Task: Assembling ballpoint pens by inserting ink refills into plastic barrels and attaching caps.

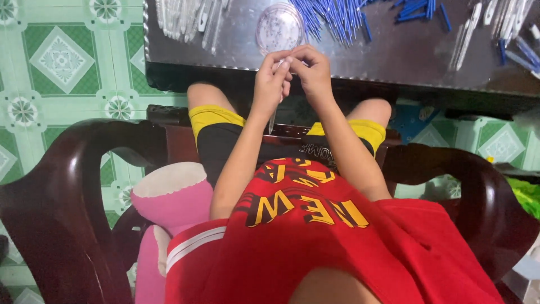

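Both hands meet just in front of the table edge, above my knees. My left hand (271, 81) grips a clear slim pen barrel (273, 119) that hangs down from its fingers. My right hand (311, 68) pinches at the barrel's top end; whatever small part it holds is hidden by the fingers. Just beyond the hands lies a round clear dish (279, 27) of tiny parts.
A low dark table (394, 56) carries blue pen parts (332, 17), clear barrels (188, 19) at the left and more at the right (506, 28). I sit in a dark wooden armchair (62, 186) with a pink plush toy (169, 208) beside me, on green tiled floor.
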